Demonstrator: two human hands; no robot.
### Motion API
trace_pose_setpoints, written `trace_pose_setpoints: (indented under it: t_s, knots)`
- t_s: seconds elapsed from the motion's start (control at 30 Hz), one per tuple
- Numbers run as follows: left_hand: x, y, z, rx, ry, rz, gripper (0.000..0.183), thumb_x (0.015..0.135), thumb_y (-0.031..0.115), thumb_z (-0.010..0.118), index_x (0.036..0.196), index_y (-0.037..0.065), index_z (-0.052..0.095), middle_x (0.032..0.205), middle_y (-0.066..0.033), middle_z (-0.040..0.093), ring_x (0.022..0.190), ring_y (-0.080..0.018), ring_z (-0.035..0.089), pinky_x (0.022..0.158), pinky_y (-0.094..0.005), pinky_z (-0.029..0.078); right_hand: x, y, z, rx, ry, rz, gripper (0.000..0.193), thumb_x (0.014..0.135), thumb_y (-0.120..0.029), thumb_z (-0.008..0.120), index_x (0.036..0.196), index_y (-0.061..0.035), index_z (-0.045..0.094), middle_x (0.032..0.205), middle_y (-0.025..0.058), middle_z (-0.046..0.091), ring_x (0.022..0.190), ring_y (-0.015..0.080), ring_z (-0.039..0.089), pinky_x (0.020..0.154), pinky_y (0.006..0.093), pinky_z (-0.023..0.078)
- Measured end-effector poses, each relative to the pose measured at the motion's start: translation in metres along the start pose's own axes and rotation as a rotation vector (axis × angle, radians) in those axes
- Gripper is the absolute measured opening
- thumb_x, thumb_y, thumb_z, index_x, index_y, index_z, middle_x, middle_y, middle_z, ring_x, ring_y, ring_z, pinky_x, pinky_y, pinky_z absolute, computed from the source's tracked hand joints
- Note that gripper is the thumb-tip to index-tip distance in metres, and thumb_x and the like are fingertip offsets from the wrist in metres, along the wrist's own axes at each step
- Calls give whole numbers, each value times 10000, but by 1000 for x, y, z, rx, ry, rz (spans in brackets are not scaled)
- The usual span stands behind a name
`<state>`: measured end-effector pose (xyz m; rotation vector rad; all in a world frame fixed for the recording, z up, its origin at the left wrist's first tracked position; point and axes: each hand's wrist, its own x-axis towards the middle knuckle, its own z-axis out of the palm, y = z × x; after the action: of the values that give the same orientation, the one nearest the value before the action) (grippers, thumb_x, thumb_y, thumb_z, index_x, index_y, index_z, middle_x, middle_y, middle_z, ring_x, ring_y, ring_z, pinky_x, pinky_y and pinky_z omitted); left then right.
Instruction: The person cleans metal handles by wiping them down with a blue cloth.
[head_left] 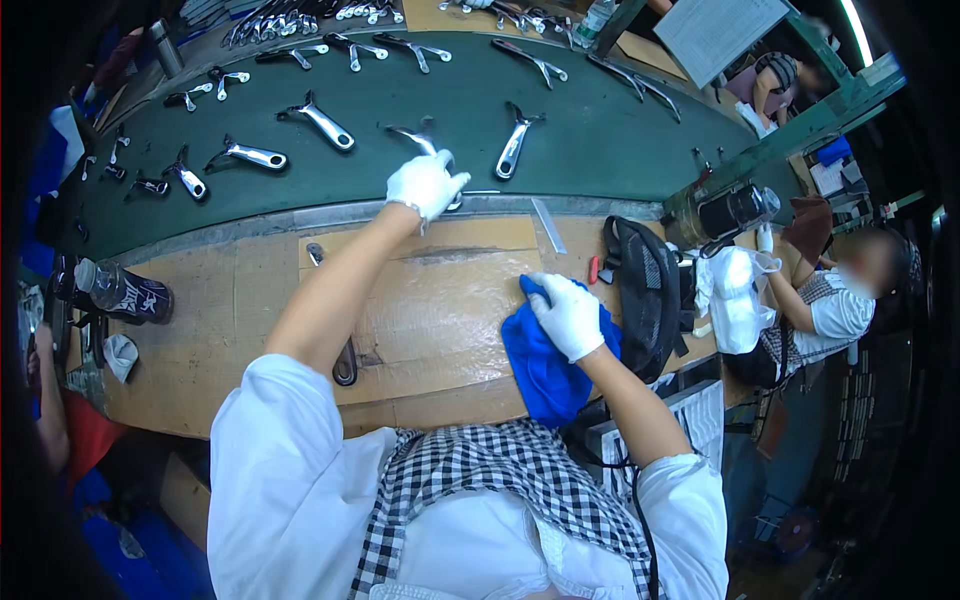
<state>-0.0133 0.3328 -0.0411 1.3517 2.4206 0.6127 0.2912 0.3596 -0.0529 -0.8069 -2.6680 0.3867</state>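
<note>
Metal tool [418, 138]: forward of your nearer left hand [424, 187], grip unclear; your right hand [567, 317]: gripping blue cloth [545, 366].

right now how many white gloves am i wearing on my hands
2: one on your left hand, by a blurred metal tool over the green surface; one on your right hand, gripping the blue cloth. Neither is hidden.

A factory workshop is showing here: shiny metal parts [322, 124] are lying spaced along a green belt [620, 160], a cardboard-topped bench [220, 290] is running beside it, and a co-worker [843, 312] is wearing a checked apron [822, 286] nearby.
</note>
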Motion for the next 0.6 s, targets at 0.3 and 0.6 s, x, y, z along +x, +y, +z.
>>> trace_pose_setpoints:
  t_s: [0.3, 0.6]
  knots:
    - [-219, 19, 31, 25, -73, 551, 315, 892, 302, 651, 1152, 126, 679, 802, -145, 604, 758, -338, 632, 668, -451, 520, 3, 5, -6, 80, -20, 117, 235, 873, -250, 662, 1064, -122, 706, 1000, 136, 717, 920, 344, 689, 796, 444, 548]
    - [-241, -8, 52, -166, 95, 237, 543, 897, 370, 669, 1344, 73, 587, 903, -183, 681, 839, -342, 660, 755, -462, 528, 20, -23, -23, 264, -37, 280, 256, 869, -270, 677, 1008, -64, 616, 932, 207, 700, 860, 397, 692, 775, 479, 545]
